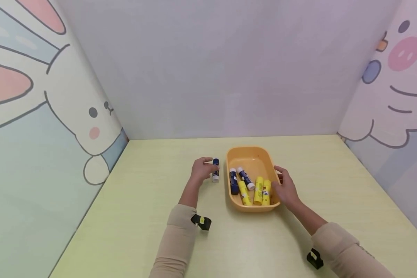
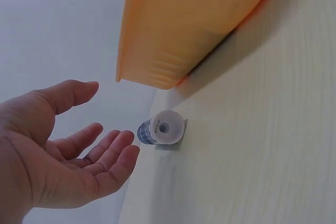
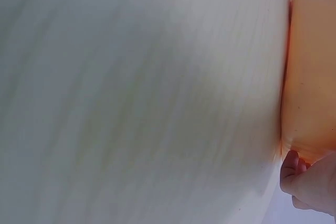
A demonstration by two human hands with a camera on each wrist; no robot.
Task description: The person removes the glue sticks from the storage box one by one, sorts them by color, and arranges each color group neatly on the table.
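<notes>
A blue glue stick with a white end (image 1: 216, 176) lies on the table just left of an orange plastic bin (image 1: 251, 157). My left hand (image 1: 202, 169) hovers over it with thumb and fingers spread. In the left wrist view, a gap separates the relaxed fingers from the glue stick (image 2: 169, 127). My right hand (image 1: 287, 190) grips the bin's right side, thumb at the rim and fingers outside. In the right wrist view, curled fingers touch the bin's wall (image 3: 312, 77). Inside the bin lie two blue-and-white glue sticks (image 1: 233, 181) and several yellow glue sticks (image 1: 258, 191).
The pale wooden table (image 1: 142, 193) meets a plain grey wall (image 1: 229, 69) at the back. Side panels with a cartoon rabbit (image 1: 76, 116) and a cartoon pig (image 1: 396, 96) stand left and right.
</notes>
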